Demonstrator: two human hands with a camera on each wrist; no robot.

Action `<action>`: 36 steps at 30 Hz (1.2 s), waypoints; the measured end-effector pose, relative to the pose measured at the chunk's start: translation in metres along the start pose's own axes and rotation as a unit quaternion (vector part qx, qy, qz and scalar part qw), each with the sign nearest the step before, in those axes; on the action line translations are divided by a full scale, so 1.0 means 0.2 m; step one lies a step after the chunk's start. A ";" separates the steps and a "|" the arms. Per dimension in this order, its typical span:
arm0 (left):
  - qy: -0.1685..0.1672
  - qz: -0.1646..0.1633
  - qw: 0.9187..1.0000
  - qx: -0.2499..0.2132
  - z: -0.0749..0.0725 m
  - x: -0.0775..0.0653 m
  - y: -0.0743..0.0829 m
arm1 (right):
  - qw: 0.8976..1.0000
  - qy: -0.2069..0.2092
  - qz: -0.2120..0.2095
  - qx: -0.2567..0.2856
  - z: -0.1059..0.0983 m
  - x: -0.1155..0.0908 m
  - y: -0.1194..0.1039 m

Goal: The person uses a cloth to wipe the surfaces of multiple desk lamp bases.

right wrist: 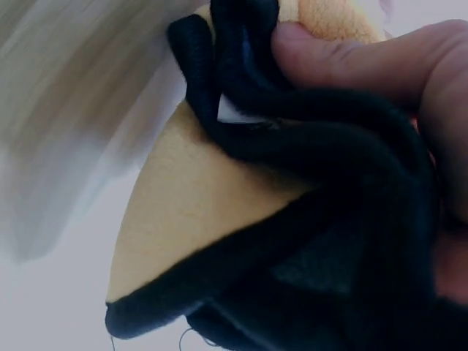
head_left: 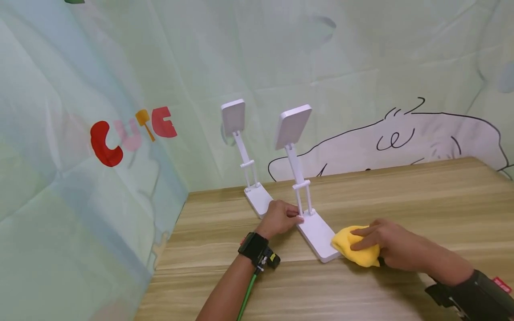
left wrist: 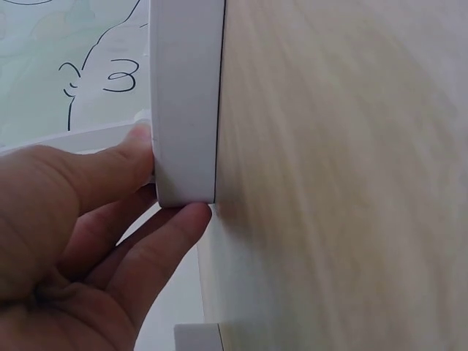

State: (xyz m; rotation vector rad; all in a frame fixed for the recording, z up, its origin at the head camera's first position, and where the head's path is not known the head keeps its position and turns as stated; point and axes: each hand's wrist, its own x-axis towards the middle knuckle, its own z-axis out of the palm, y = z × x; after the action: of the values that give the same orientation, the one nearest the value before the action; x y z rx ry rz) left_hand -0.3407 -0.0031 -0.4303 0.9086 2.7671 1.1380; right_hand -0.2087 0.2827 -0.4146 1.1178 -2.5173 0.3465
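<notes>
Two white folding phone stands are on the wooden table. My left hand (head_left: 277, 218) holds the back end of the nearer stand's base (head_left: 319, 236). In the left wrist view, the thumb is on one face of the base (left wrist: 186, 110) and the fingers are at its end edge. A yellow cloth (head_left: 363, 258) is bunched in my right hand (head_left: 395, 245), touching the front right corner of that base. Up close in the right wrist view, the cloth (right wrist: 197, 190) has dark edging, and the thumb presses on it. The stand's upper plate (head_left: 294, 127) is tilted on its raised arm.
The farther phone stand (head_left: 259, 199) stands behind and left of my left hand, its plate raised. A printed fabric backdrop (head_left: 241, 53) hangs along the table's back and left edges. Wood-grain tabletop (head_left: 421, 200) extends to the right. A green cable (head_left: 246, 296) runs along my left forearm.
</notes>
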 end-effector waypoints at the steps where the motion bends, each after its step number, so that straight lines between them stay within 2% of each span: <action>1: -0.001 -0.002 1.000 -0.002 0.00 0.00 0.00 | 1.000 0.008 -0.007 -0.002 0.01 0.00 0.00; 6: -0.001 -0.009 1.000 -0.015 -0.01 -0.01 -0.02 | 1.000 0.026 -0.016 -0.006 0.05 0.04 -0.09; 9: 0.001 -0.005 1.000 -0.018 -0.01 -0.01 -0.02 | 1.000 0.001 0.003 -0.012 0.08 0.09 -0.20; 13: 0.004 0.000 1.000 -0.017 -0.01 -0.01 -0.02 | 0.998 -0.034 0.012 -0.056 0.11 0.15 -0.35; 17: 0.005 -0.001 1.000 -0.013 0.00 -0.01 -0.02 | 0.996 -0.036 -0.020 -0.080 0.15 0.18 -0.45; 22: 0.002 0.003 1.000 -0.015 0.00 -0.01 -0.02 | 0.997 -0.007 -0.057 -0.054 0.20 0.22 -0.54; 25: 0.000 0.003 1.000 -0.016 0.00 -0.01 -0.01 | 0.997 0.006 -0.058 -0.051 0.21 0.23 -0.56; 28: -0.003 0.002 1.000 -0.015 0.00 -0.01 -0.01 | 0.998 -0.007 -0.047 -0.052 0.21 0.22 -0.54; 32: -0.007 -0.003 1.000 -0.015 0.00 -0.01 0.00 | 0.998 -0.024 -0.026 -0.054 0.19 0.20 -0.50; 36: -0.008 -0.004 1.000 -0.016 0.00 -0.01 0.00 | 0.998 -0.018 -0.005 -0.053 0.16 0.18 -0.44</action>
State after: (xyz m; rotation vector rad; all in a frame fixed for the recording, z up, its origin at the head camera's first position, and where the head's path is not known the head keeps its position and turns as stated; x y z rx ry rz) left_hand -0.3395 -0.0050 -0.4307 0.8988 2.7284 1.1646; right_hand -0.1727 0.1889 -0.4217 1.1043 -2.5286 0.1895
